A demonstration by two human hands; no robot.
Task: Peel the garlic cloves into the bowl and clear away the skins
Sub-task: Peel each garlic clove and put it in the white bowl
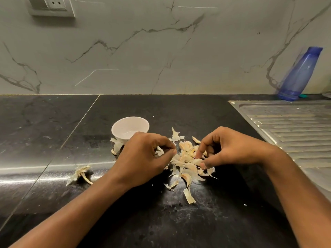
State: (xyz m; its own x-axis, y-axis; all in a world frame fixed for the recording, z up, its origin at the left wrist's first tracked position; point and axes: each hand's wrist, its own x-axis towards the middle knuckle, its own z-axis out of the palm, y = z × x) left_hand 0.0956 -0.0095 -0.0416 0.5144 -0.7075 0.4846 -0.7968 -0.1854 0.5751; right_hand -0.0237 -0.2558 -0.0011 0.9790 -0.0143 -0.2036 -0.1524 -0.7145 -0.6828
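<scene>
Black polished stone counter (53,140) w/ a grey-veined marble wall behind; the ribbed steel drainboard (295,126) is off right and a blue plastic bottle (300,74) stands at the far right. I'm mid-peel, still early by the look of it. The small white bowl (130,128) sits just beyond my left hand (143,158), and no cloves show in the part I can see. The garlic pile (186,158) lies between both hands, plump curved cloves mixed w/ thin papery skins, dry and curling, some scattered toward the near side. My right hand (231,149) pinches one clove (197,161) betw. thumb and forefinger at the pile's right edge, other fingers curled. Left fingers are curled too, thumb tip against index tip; can't tell if a scrap of skin is betw. them. The stripped stalk (81,173) lies apart, near left. Next, I reckon: lift that clove, nick the skin w/ a nail, strip it, drop the clove in the bowl. Skins are light and will likely scatter, so gather them gently.
</scene>
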